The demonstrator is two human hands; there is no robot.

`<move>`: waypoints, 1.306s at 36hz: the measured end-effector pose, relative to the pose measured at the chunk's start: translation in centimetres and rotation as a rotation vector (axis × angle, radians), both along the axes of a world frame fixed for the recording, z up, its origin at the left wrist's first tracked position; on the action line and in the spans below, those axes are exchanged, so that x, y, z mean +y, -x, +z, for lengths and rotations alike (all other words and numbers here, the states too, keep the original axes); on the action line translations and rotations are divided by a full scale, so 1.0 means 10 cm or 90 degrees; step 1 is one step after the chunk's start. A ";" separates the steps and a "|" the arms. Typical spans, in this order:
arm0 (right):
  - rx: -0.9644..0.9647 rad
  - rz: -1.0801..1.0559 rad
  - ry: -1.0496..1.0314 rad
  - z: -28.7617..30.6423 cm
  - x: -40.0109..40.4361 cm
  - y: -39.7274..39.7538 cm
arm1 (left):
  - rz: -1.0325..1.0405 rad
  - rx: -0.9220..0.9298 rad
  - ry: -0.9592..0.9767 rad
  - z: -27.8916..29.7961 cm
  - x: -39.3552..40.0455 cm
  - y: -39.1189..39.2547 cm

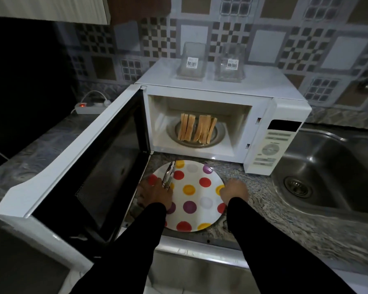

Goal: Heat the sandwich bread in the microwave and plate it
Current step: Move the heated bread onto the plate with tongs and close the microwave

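A white microwave (280, 115) stands on the counter with its door (89, 166) swung wide to the left. Inside, several slices of sandwich bread (197, 129) stand on edge on the turntable. A white plate with coloured dots (197, 196) lies on the counter in front of the microwave. My left hand (155, 195) rests on the plate's left edge and grips metal tongs (169, 174) that point toward the microwave. My right hand (234, 193) touches the plate's right rim, fingers curled on it.
Two clear plastic containers (192, 60) with barcode labels sit on top of the microwave. A steel sink (327, 172) lies to the right. A power strip (89, 107) with a lit red switch sits at the back left. The open door blocks the counter's left side.
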State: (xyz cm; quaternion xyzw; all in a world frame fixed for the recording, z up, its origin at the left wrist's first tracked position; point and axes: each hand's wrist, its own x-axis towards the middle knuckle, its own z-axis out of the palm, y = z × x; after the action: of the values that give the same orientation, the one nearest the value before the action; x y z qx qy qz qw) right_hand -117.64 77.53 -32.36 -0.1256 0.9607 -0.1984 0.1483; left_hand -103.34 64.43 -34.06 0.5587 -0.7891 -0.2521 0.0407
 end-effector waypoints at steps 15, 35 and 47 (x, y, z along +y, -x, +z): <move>-0.400 0.130 0.466 0.64 -0.44 -0.34 | -0.300 0.357 -0.202 0.60 0.06 0.11; -0.397 -0.083 0.726 0.80 -0.46 -0.27 | -0.356 0.298 -0.365 0.62 0.12 -0.04; -0.469 -0.003 0.614 0.76 -0.49 -0.40 | -0.362 0.305 -0.429 0.65 0.21 -0.02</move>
State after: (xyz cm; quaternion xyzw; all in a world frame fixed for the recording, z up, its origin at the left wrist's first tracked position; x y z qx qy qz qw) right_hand -113.63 72.62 -24.72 -0.0995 0.6485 -0.6419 0.3970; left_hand -103.11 66.57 -27.55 0.2300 -0.7534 -0.6152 -0.0319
